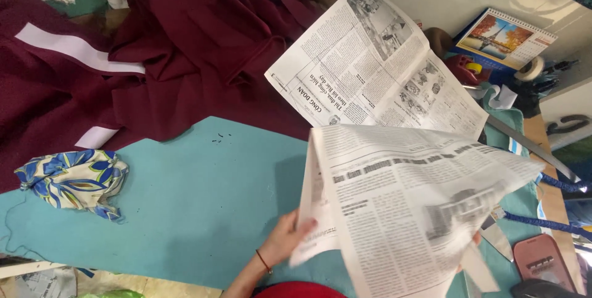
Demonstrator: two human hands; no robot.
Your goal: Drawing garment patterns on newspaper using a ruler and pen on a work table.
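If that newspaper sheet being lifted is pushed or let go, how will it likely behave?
Probably floppy: the newspaper sheet bows and sags where the left hand pinches only its edge. Likely very light, since a fingertip grip holds it up. It may slide easily over the smooth teal cloth, and its thin paper could tear at the fold. The right hand is hidden behind it.

Location type: a sewing or tailoring workroom. Indicators: a work surface covered in teal fabric (185, 193), a heap of maroon cloth (185, 45) with white strips, a floral fabric scrap (74, 181), a long metal ruler (530, 147), a roll of tape (529, 69), and a desk calendar (505, 36) against the wall.
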